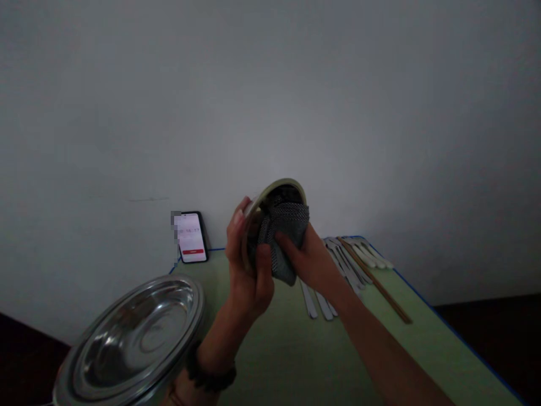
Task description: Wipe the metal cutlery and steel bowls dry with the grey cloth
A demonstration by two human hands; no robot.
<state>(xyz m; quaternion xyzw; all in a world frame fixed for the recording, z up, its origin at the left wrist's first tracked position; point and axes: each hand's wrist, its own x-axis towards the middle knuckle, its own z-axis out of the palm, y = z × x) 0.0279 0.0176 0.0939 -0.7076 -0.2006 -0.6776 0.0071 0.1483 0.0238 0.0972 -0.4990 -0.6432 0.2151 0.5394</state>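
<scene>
A metal bowl (291, 184) with a pale rim is held up above the table, tilted so its hollow faces me and to the right. Around its left side and lower rim, my left hand (249, 270) is closed, thumb at the front edge. My right hand (310, 256) grips a grey patterned cloth (289, 223) and presses it into the bowl. Part of the cloth hangs over the bowl's lower edge. Most of the bowl's inside is hidden behind the cloth and my fingers.
Shiny steel basins (139, 332) stand at the lower left. A lit phone (192, 237) leans against the wall at the back. Flat metal cutlery (344, 265), wooden chopsticks (386, 293) and white spoons (372, 254) lie on the green table (291, 361) at right.
</scene>
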